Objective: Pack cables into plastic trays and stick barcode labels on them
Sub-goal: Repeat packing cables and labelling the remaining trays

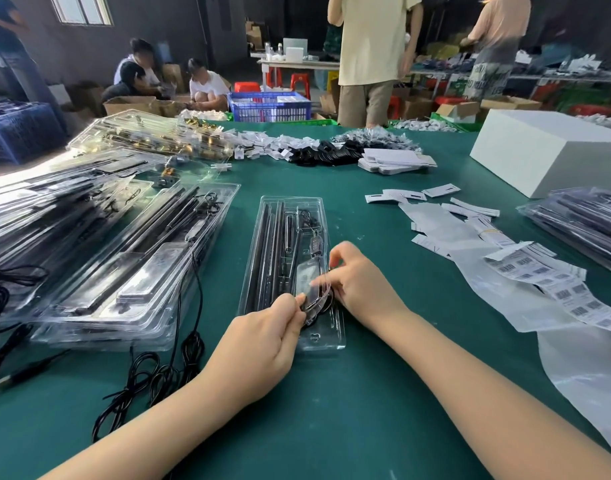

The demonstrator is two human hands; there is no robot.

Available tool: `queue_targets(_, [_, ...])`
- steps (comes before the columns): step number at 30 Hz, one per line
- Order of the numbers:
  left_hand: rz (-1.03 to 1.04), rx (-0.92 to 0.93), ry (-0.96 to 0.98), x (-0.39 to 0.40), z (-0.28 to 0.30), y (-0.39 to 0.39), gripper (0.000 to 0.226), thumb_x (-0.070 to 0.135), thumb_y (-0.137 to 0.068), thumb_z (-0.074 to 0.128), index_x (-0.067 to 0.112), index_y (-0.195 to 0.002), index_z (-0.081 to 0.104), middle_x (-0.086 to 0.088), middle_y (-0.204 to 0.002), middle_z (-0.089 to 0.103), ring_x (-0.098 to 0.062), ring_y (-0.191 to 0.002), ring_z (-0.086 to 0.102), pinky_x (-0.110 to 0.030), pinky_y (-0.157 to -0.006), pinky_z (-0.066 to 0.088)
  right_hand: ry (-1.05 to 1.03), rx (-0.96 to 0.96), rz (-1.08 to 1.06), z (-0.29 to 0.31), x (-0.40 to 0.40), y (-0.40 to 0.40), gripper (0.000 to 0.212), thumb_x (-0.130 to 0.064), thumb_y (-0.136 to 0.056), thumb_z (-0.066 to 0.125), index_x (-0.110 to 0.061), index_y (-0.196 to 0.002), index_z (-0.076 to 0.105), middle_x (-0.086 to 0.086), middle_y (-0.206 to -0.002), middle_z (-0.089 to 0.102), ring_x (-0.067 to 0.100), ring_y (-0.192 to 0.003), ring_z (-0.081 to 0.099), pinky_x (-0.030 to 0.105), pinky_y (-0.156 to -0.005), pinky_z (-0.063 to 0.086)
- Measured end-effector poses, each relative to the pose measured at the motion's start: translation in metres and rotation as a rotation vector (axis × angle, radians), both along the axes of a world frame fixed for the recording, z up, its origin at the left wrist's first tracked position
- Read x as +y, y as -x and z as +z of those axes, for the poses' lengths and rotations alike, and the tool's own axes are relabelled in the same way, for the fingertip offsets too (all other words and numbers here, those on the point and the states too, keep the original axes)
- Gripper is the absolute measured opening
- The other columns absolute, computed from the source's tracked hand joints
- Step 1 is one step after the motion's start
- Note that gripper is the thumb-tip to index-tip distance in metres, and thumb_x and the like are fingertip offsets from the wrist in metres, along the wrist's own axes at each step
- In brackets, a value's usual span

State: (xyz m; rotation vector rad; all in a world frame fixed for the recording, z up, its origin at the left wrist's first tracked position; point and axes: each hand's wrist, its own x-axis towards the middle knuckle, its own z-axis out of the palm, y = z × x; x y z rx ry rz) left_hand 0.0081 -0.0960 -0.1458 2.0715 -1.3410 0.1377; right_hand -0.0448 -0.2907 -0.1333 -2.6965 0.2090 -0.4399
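The clear tray (290,268) lies lengthwise in front of me on the green surface (366,393), black cable coiled at its near end. If I let the small clear cover (312,292) slip, I judge the coil may spring out. My left hand (262,344) pinches the cover's near edge; my right hand (357,282), fingers curled, holds its far side.

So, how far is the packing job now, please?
Done: filled trays are stacked at the left. In hand: both the left hand and right hand work at the near end of the open tray, tucking a cable in. Left: loose cables and the barcode labels, none stuck on this tray.
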Motion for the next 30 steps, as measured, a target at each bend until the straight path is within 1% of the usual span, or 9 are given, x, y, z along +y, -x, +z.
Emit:
queue_targets(2, [0.013,0.007,0.014,0.0,0.001,0.001,0.028,0.037,-0.096,0.035,0.035,-0.072,0.02,0.002,-0.067,0.063,-0.024,-0.06,0.045,-0.034,-0.047,0.033,-0.003,0.029,-0.039,0.001,0.001,-0.002,0.026,-0.003,-0.092,0.058,-0.015,-0.107,0.075,0.01,-0.1,0.054,0.025,-0.089,0.055,0.031,-0.078,0.044])
queue_targets(6, [0.026,0.021,0.001,0.0,0.0,0.001,0.023,0.04,-0.094,0.032,0.035,-0.075,0.021,-0.002,-0.093,0.072,-0.024,-0.064,0.047,-0.035,-0.052,0.039,-0.011,0.109,-0.01,0.0,0.003,0.001,0.044,0.007,-0.088,0.051,-0.019,-0.118,0.07,0.001,-0.095,0.056,0.022,-0.094,0.057,0.024,-0.079,0.042])
queue_targets(9, [0.009,-0.02,0.001,-0.001,0.0,0.002,0.012,0.036,-0.095,0.035,0.032,-0.084,0.034,-0.001,-0.096,0.073,-0.022,-0.063,0.053,-0.033,-0.054,0.042,-0.02,0.147,-0.002,-0.007,0.008,0.012,0.06,0.012,-0.084,0.042,-0.017,-0.134,0.058,0.001,-0.117,0.059,0.019,-0.116,0.053,0.02,-0.095,0.038])
queue_targets(12, [-0.008,-0.088,-0.042,-0.003,-0.001,0.002,0.022,0.036,-0.095,0.034,0.019,-0.09,0.046,-0.002,-0.099,0.072,-0.024,-0.067,0.06,-0.037,-0.06,0.046,-0.057,0.181,0.015,-0.015,0.012,0.02,0.068,0.015,-0.083,0.033,-0.013,-0.144,0.044,0.005,-0.149,0.043,0.019,-0.144,0.027,0.028,-0.117,0.02])
queue_targets(15, [-0.03,-0.18,-0.069,-0.004,0.0,0.005,0.03,0.034,-0.095,0.039,0.01,-0.097,0.056,-0.004,-0.094,0.071,-0.024,-0.07,0.061,-0.032,-0.059,0.043,-0.172,0.165,-0.003,-0.019,0.013,0.027,0.063,0.011,-0.089,0.032,-0.016,-0.145,0.042,-0.008,-0.154,0.031,0.013,-0.148,0.003,0.03,-0.12,0.007])
queue_targets(19, [-0.031,-0.215,-0.116,-0.003,0.002,0.007,0.034,0.03,-0.093,0.047,0.006,-0.11,0.063,0.0,-0.087,0.069,-0.022,-0.073,0.064,-0.028,-0.064,0.045,-0.385,-0.204,-0.299,-0.022,0.013,0.039,0.033,-0.006,-0.084,0.066,-0.024,-0.112,0.07,-0.014,-0.127,0.056,0.001,-0.125,0.045,0.012,-0.102,0.03])
queue_targets(23, [-0.036,-0.319,-0.127,-0.006,0.005,0.008,0.014,0.019,-0.081,0.073,0.007,-0.08,0.065,-0.001,-0.083,0.072,-0.017,-0.063,0.065,-0.019,-0.065,0.042,-0.467,-0.158,-0.433,-0.023,0.005,0.043,0.029,-0.021,-0.081,0.074,-0.023,-0.111,0.072,-0.023,-0.092,0.065,-0.018,-0.084,0.058,-0.002,-0.078,0.038])
queue_targets(27, [-0.082,-0.253,-0.178,-0.003,0.003,0.001,0.032,0.027,-0.095,0.043,0.004,-0.087,0.064,0.0,-0.082,0.069,-0.022,-0.067,0.064,-0.023,-0.065,0.041,-0.599,-0.094,-0.392,-0.021,0.012,0.04,0.031,-0.026,-0.084,0.072,-0.024,-0.115,0.071,-0.023,-0.104,0.068,-0.008,-0.1,0.061,0.016,-0.094,0.045])
queue_targets(30, [-0.09,-0.16,-0.196,-0.002,0.003,-0.007,0.027,0.023,-0.099,0.044,0.003,-0.104,0.062,-0.004,-0.106,0.07,-0.029,-0.086,0.066,-0.034,-0.073,0.05,-0.696,-0.125,-0.387,-0.019,0.017,0.036,0.028,-0.022,-0.083,0.073,-0.029,-0.111,0.072,-0.02,-0.102,0.071,-0.002,-0.096,0.062,0.014,-0.088,0.045])
